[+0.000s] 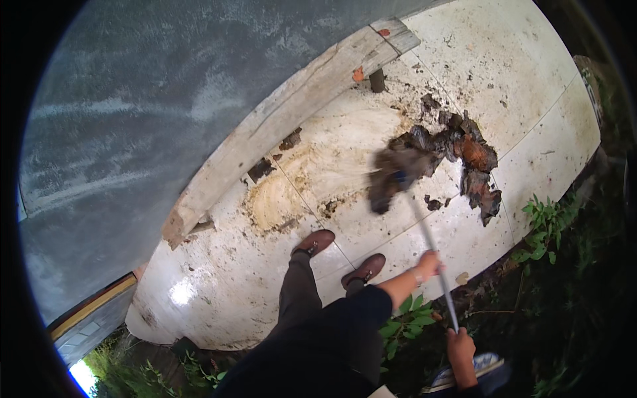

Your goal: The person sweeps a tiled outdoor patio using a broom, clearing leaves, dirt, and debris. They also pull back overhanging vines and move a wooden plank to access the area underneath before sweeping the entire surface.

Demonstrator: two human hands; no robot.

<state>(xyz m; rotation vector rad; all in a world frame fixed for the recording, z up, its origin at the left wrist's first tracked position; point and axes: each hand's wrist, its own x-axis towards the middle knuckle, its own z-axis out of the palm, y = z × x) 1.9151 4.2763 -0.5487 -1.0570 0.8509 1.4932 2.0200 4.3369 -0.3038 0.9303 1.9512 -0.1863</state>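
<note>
My left hand (429, 264) is closed around the middle of a thin metal pole (427, 224). Lower on the right, my right hand (461, 346) grips the pole's near end. The far end has a blue socket (400, 175) and a blurred brown head (393, 166), whether mop or broom I cannot tell. That head touches a heap of dark, wet-looking clumps, perhaps sodden leaves (480, 154), on a dirty white tiled floor (268, 278). Yellowish-brown smears (318, 169) mark the tiles left of the head. A few dark scraps (261, 170) lie near the bench.
A long weathered wooden plank bench (268, 117) stands along a grey wall (139, 89). My brown shoes (316, 243) are on the tiles. Green plants (540, 234) and dark ground border the floor's right edge. A blue-and-white item (487, 365) lies beyond my right hand.
</note>
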